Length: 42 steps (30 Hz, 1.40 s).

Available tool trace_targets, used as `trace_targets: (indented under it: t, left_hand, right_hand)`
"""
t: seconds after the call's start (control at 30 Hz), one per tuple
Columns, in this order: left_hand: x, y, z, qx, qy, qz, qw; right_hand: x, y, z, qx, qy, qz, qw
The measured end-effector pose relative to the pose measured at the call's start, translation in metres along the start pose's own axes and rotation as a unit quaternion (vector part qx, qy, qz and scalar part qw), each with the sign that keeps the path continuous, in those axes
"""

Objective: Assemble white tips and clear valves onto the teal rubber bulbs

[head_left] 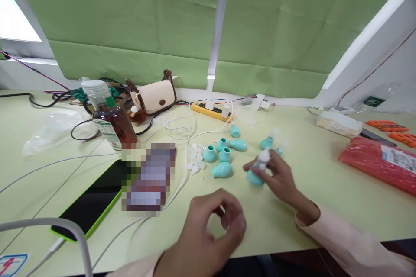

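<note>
My right hand [282,178] is closed round a teal rubber bulb with a white tip [259,169], held just above the pale green table [325,199]. My left hand [208,229] hovers near the table's front edge with its fingers curled and pinched together; whether anything small is in them is hidden. Several more teal bulbs [222,169] lie in a loose group in front of my hands, and a heap of small white tips [196,159] lies to their left.
A brown drink bottle [110,119], a cream handbag [155,96], a yellow power strip [211,111] and tangled white cables stand at the back. A black tablet with a green edge [92,201] lies front left. A red packet [378,162] lies at the right.
</note>
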State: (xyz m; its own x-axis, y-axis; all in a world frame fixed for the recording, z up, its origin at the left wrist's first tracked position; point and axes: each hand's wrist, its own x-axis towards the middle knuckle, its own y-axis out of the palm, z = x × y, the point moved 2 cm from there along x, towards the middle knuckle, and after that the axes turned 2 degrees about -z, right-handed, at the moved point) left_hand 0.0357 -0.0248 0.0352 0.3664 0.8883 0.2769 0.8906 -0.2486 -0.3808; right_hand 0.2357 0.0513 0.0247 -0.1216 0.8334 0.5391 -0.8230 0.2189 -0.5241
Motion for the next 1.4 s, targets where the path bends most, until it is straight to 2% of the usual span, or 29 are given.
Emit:
trace_targets:
  t: [0.07, 0.17, 0.27, 0.33, 0.57, 0.73, 0.87, 1.03, 1.1, 1.2, 1.33, 1.4]
  left_hand:
    - [0.025, 0.003, 0.009, 0.025, -0.025, 0.025, 0.999]
    - [0.048, 0.003, 0.031, 0.083, -0.031, 0.03, 0.996]
    - [0.051, 0.0, 0.049, 0.09, -0.026, 0.01, 0.996]
    - [0.048, 0.0, 0.054, 0.084, 0.009, -0.001, 0.996]
    - [0.036, 0.004, 0.051, 0.068, 0.126, 0.028, 0.989]
    - [0.035, 0.002, 0.052, 0.11, 0.154, 0.027, 0.982]
    - [0.035, -0.007, 0.048, 0.1, 0.103, -0.027, 0.989]
    - [0.04, -0.011, 0.046, 0.083, -0.018, 0.018, 0.996]
    - [0.042, -0.01, 0.047, 0.057, -0.041, 0.036, 0.997]
    - [0.044, -0.005, 0.05, -0.045, -0.082, 0.061, 0.994]
    - [0.043, 0.002, 0.058, -0.233, -0.205, 0.058, 0.949]
    - [0.044, -0.001, 0.057, -0.242, -0.202, 0.051, 0.947]
  right_hand:
    - [-0.001, 0.021, 0.011, 0.054, 0.006, 0.074, 0.996]
    - [-0.003, 0.047, 0.017, 0.093, 0.014, 0.123, 0.988]
    - [-0.006, 0.06, 0.015, 0.09, 0.01, 0.174, 0.981]
    - [-0.009, 0.063, 0.014, 0.081, -0.001, 0.201, 0.976]
    - [-0.025, 0.062, 0.018, 0.062, -0.006, 0.177, 0.982]
    - [-0.027, 0.062, 0.022, 0.035, 0.009, 0.185, 0.982]
    - [-0.025, 0.06, 0.026, 0.018, -0.034, 0.234, 0.972]
    - [-0.027, 0.058, 0.03, -0.054, -0.085, 0.256, 0.961]
    - [-0.028, 0.058, 0.031, -0.089, -0.097, 0.264, 0.956]
    - [-0.028, 0.058, 0.03, -0.096, -0.105, 0.277, 0.95]
    - [-0.028, 0.058, 0.031, -0.066, -0.152, 0.277, 0.946]
    - [-0.028, 0.058, 0.032, -0.073, -0.16, 0.267, 0.947]
